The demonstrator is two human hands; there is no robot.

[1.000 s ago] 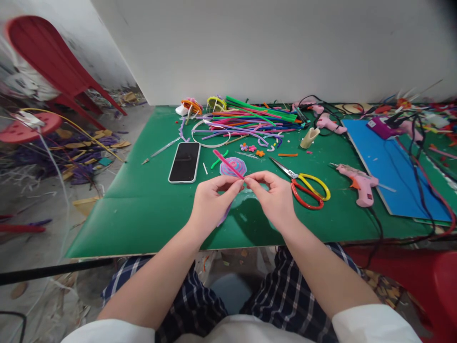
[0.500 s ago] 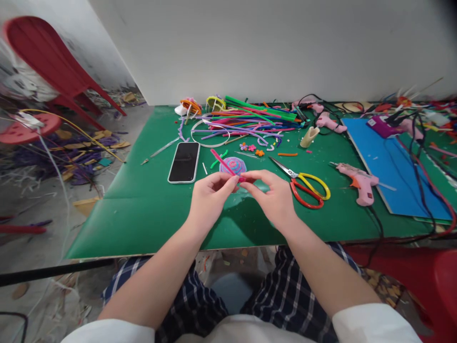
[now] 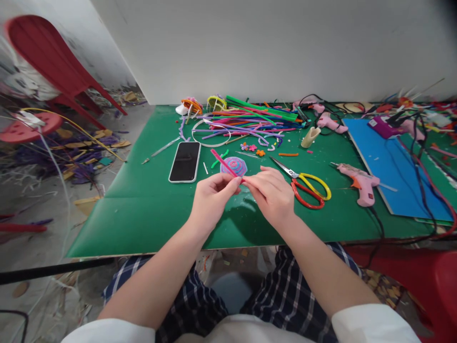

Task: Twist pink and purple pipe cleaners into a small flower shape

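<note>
Between my two hands is a pink pipe cleaner, its free end slanting up to the left. My left hand pinches it between thumb and forefinger. My right hand is closed at its lower end, where the fingers cover most of it. Just beyond my fingertips lies a round coil of blue, purple and pink pipe cleaner. A short green pipe cleaner piece lies beside that coil. Scissors with one red and one yellow handle rest right of my right hand, blades spread.
A phone lies left of my hands. Farther back are a heap of coloured pipe cleaners, small flower shapes and a beige holder. To the right are a pink glue gun, a blue board and trailing cables.
My right hand has turned over, so its back now faces up and its fingers cover the pink pipe cleaner's lower end. My left hand keeps its pinch in nearly the same place.
</note>
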